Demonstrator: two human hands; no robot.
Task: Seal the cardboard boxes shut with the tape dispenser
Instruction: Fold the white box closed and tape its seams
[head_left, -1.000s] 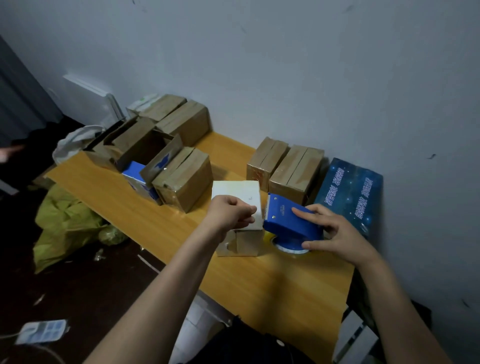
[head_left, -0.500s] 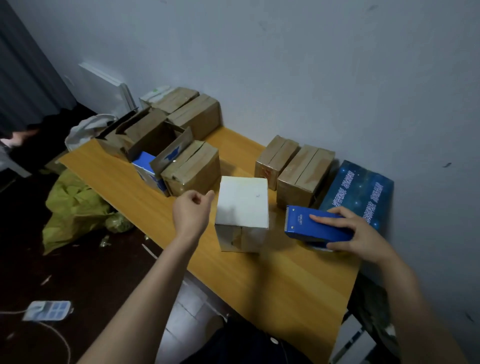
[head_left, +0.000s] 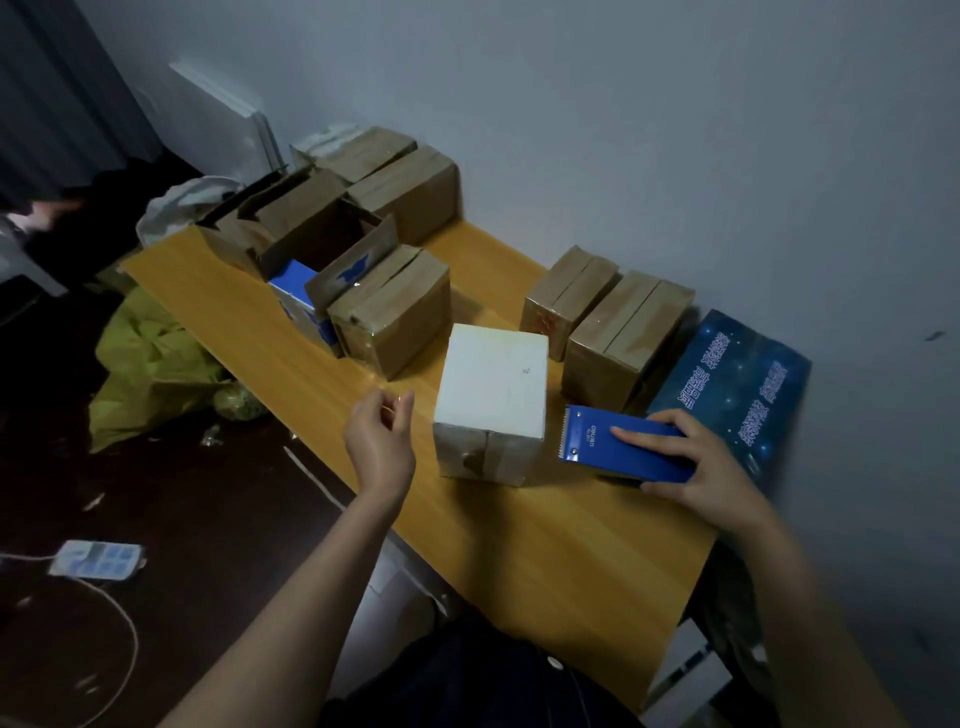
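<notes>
**Right hand on the tape dispenser, left hand free beside the white box**

The tape dispenser (head_left: 618, 447) is flat and blue. It has a row of saw teeth along its nine o'clock end and small pale lettering just behind them. It sits at three o'clock from the white box (head_left: 493, 395), near it but apart, with its teeth towards the box. Whether it rests on the tabletop (head_left: 519, 545) or hangs just over it cannot be told. The right hand (head_left: 701, 467) has its grip closed round the dispenser: the forefinger lies straight along the top, the thumb is against the near side, and the other fingers curl over the far edge.

The left hand (head_left: 379, 447) hovers at nine o'clock from the white box, just beside it and not touching. Its grip is released, with the fingers loosely curled on nothing.

The white box stands closed near the middle of the tabletop. Its top is plain white, and its near face is brownish with an upright seam and a small round dark mark.

At one o'clock from it two closed brown boxes (head_left: 623, 332) stand side by side, touching, each with a seam down the top. At eleven o'clock stands another brown box (head_left: 395, 306), whose top flaps meet at a slightly gaping seam. Beyond that is an open box (head_left: 311, 228) with its flaps up. A dark blue box (head_left: 737, 384) with pale lettering lies by the wall at two o'clock, just behind the right hand.
</notes>
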